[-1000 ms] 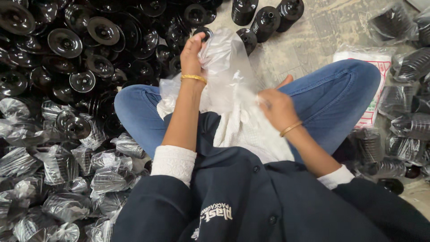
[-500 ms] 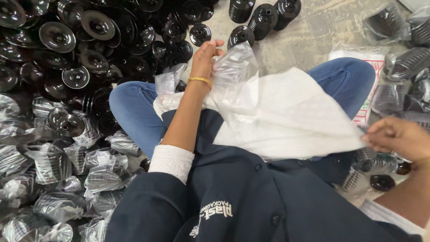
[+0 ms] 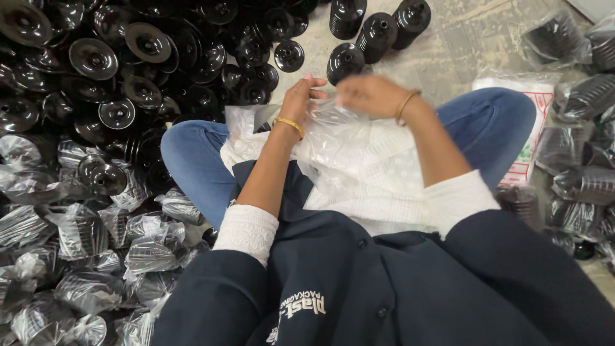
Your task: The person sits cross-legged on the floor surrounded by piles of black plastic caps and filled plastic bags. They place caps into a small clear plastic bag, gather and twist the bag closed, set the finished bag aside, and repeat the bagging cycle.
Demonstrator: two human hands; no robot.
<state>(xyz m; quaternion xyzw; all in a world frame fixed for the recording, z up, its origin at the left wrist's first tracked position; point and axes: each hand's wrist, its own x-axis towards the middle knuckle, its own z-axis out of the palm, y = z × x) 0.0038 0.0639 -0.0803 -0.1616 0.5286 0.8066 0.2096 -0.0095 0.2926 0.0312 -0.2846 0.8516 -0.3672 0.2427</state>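
**Both hands closed on clear plastic bag over lap**

Pinched in the left hand [image 3: 301, 96] and the blurred right hand [image 3: 368, 95] is a clear plastic bag [image 3: 333, 138], held over the lap. At left lie bagged black parts [image 3: 77, 256], near; loose black discs [image 3: 115, 64] are piled beyond. More wrapped parts [image 3: 580, 154] sit at right.

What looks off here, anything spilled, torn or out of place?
Nothing stands out. Both hands, left hand and right hand, grip a clear plastic bag over the lap. Loose black parts are heaped on the floor; bagged parts lie beside.
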